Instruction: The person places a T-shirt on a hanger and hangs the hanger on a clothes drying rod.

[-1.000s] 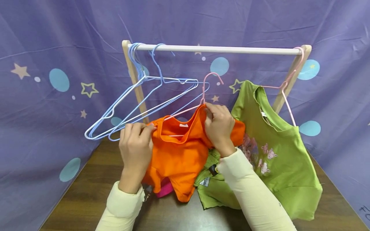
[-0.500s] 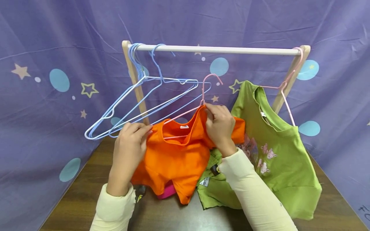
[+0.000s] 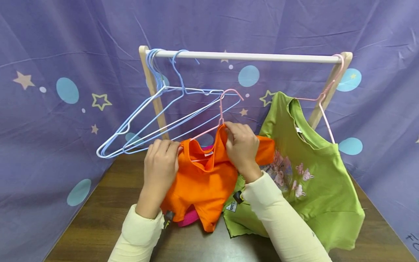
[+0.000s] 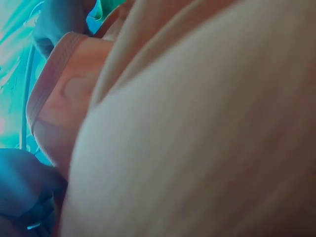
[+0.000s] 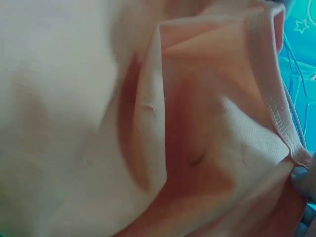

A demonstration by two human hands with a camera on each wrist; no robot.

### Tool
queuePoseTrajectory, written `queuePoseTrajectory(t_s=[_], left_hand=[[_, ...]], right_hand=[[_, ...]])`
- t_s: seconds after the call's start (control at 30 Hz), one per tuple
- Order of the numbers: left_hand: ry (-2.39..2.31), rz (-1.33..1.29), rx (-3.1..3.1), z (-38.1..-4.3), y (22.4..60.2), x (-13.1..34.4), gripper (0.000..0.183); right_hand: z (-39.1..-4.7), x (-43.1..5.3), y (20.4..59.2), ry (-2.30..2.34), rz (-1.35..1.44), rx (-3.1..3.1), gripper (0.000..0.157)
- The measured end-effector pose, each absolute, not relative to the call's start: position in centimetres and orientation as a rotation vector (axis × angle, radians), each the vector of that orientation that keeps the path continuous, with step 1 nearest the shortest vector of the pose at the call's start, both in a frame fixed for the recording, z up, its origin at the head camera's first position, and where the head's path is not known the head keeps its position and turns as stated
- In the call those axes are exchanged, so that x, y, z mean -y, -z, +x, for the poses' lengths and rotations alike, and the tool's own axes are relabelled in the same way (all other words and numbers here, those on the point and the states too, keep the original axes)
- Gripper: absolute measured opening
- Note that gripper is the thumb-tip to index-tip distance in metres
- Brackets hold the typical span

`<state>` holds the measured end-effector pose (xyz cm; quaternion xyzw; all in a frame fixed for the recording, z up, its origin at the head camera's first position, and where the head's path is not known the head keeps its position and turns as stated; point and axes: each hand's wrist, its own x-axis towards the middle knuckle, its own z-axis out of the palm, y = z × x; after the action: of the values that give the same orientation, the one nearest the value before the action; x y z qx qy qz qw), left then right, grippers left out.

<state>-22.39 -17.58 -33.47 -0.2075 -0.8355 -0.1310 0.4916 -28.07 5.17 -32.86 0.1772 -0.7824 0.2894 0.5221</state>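
Observation:
An orange T-shirt hangs between both hands in the head view, its neckline facing me. Inside it sits a pink hanger, whose hook rises free above the collar and below the rack's bar. My left hand pinches the shirt's left shoulder. The right hand grips the cloth at the other shoulder, close to the base of the hook. Shirt fabric fills most of the left wrist view, and folded fabric fills the right one. The hanger's lower parts are hidden by the shirt.
A white-barred rack stands behind. Several blue and white hangers hang at its left end. A green top on a pink hanger hangs at the right. Green cloth and a magenta piece lie on the wooden table.
The pink hanger and the shirt's collar have shifted slightly left and down with the right hand. My left hand first moved outward left, then back right toward the collar.

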Motion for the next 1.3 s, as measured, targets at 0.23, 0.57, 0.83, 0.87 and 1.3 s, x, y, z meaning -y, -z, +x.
queuePoseTrajectory(t_s=[0.23, 0.57, 0.83, 0.87, 1.3], left_hand=[[0.339, -0.479, 2.011, -22.7, 33.8, 17.2, 0.013], [0.339, -0.469, 1.984, -22.9, 34.1, 16.5, 0.012], [0.369, -0.503, 1.955, -23.0, 34.4, 15.8, 0.015], [0.377, -0.507, 1.953, -23.0, 34.4, 15.8, 0.015], [0.344, -0.485, 1.967, -23.0, 34.6, 15.7, 0.011]], right_hand=[[-28.0, -4.8, 32.9, -0.691, 0.428, 1.884, 0.016], [-27.5, -4.2, 33.1, -0.67, 0.472, 1.906, 0.016], [-27.1, -3.5, 33.5, -0.665, 0.492, 1.915, 0.014], [-27.2, -3.6, 33.5, -0.67, 0.49, 1.913, 0.014], [-27.3, -3.2, 33.6, -0.716, 0.52, 1.874, 0.014]])
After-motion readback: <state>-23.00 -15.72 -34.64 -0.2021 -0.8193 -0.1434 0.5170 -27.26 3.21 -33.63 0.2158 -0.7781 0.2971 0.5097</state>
